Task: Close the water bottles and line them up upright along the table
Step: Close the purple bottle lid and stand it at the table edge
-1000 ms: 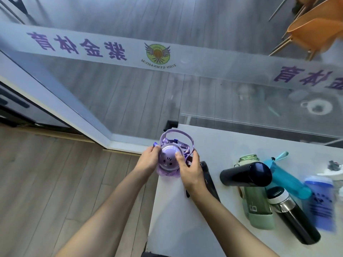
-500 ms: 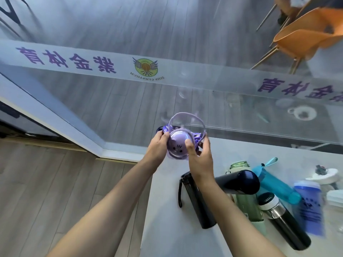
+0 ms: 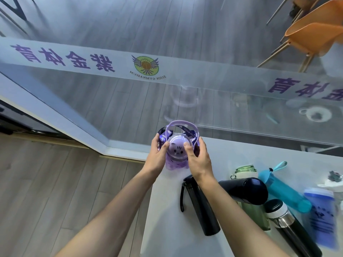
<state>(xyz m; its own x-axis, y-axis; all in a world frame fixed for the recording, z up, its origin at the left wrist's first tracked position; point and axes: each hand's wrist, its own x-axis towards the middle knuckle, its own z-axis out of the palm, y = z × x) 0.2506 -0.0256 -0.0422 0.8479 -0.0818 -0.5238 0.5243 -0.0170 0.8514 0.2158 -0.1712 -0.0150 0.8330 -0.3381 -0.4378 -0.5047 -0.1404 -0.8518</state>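
Note:
A purple bottle (image 3: 177, 151) with a domed cat-face lid and a looped strap stands upright at the far left corner of the white table (image 3: 167, 229). My left hand (image 3: 157, 154) grips its left side and my right hand (image 3: 199, 158) grips its right side, thumbs on the lid. Several other bottles lie on their sides to the right: a slim black one with a wrist strap (image 3: 200, 204), a fat black flask (image 3: 245, 190) across a green bottle (image 3: 246, 171), a teal bottle (image 3: 284, 190), a black and steel flask (image 3: 291, 230). A blue tumbler (image 3: 321, 216) stands blurred at the right edge.
A glass wall with purple lettering (image 3: 185, 80) runs right behind the table's far edge. The table's left edge drops to a wooden floor (image 3: 55, 191). A white lid with a dark knob (image 3: 334, 180) sits at the far right. An orange chair (image 3: 311, 34) stands beyond the glass.
Both hands kept hold of the purple bottle, lifted it half a second ago, and now it sits lower, at the table's far left corner. The view has shifted, uncovering more of the slim black bottle.

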